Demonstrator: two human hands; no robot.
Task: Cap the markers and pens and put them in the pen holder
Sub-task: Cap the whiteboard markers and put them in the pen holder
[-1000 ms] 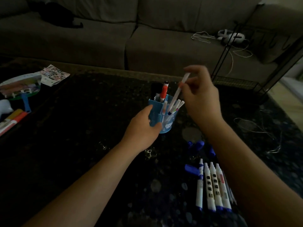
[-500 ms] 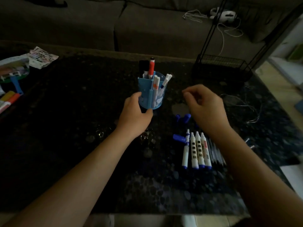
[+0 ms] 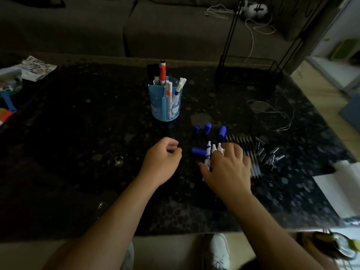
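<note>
A blue pen holder [image 3: 164,106] stands upright mid-table with several markers in it, one red-capped. Nearer me lies a row of uncapped white-and-blue markers [image 3: 208,152]; my right hand [image 3: 227,169] lies flat over them, fingers spread, lifting nothing. Loose blue caps [image 3: 222,131] lie just beyond the row, one [image 3: 198,151] to its left. Dark pens [image 3: 246,151] and their dark caps [image 3: 269,155] lie to the right. My left hand [image 3: 161,161] hovers loosely curled and empty, left of the markers, apart from the holder.
The dark speckled table [image 3: 78,133] carries papers and coloured toys [image 3: 11,84] at the far left, a thin cord [image 3: 276,112] at the right and a black wire rack [image 3: 251,69] at the back right. A sofa stands behind. My shoe [image 3: 219,250] shows below the near edge.
My right hand dropped a white marker into the holder, then came down onto the marker row. My left hand let go of the holder and drew back toward me.
</note>
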